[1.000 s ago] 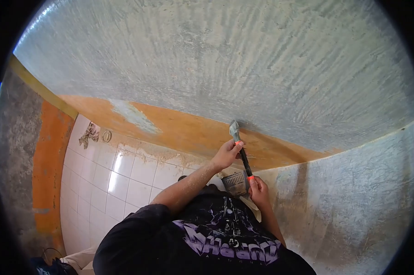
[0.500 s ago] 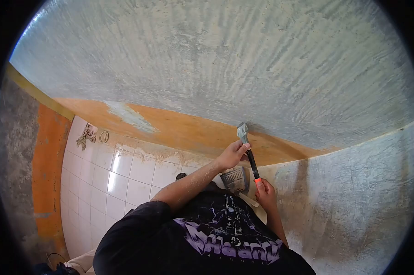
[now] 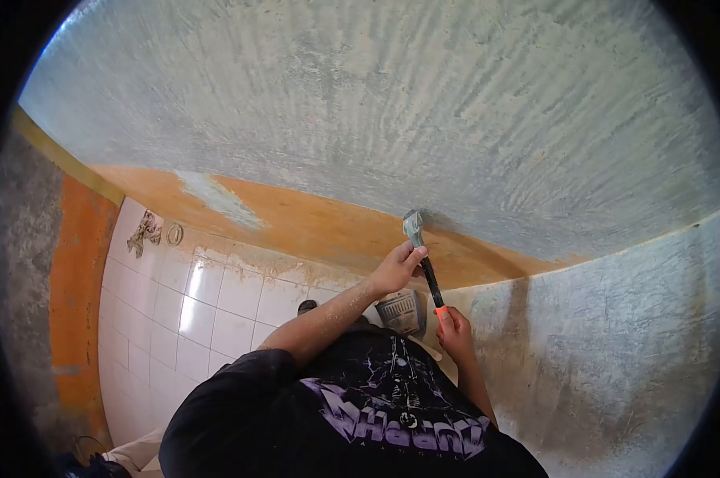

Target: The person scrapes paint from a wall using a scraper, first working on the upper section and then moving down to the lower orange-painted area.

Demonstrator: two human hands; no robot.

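A tool with a grey-green head (image 3: 413, 226), a black shaft (image 3: 431, 280) and an orange grip end (image 3: 444, 319) is held in both hands. My left hand (image 3: 400, 268) is closed around the shaft just below the head. Farther down, my right hand (image 3: 456, 331) is closed on the orange end. The head is at the wall, near where the grey coating (image 3: 360, 159) meets the orange band (image 3: 320, 219); whether it touches cannot be told.
White floor tiles (image 3: 236, 299) lie below, with a dirty cloth (image 3: 145, 233) and a ring-shaped item (image 3: 175, 234) at the left. A paint tray (image 3: 401, 311) is beneath my arms. A grey side wall (image 3: 583, 342) rises at the right, an orange strip (image 3: 83, 303) at the left.
Both hands and the tool have shifted slightly left in view, and the surrounding floor and walls have shifted slightly left too. Both hands keep their hold.
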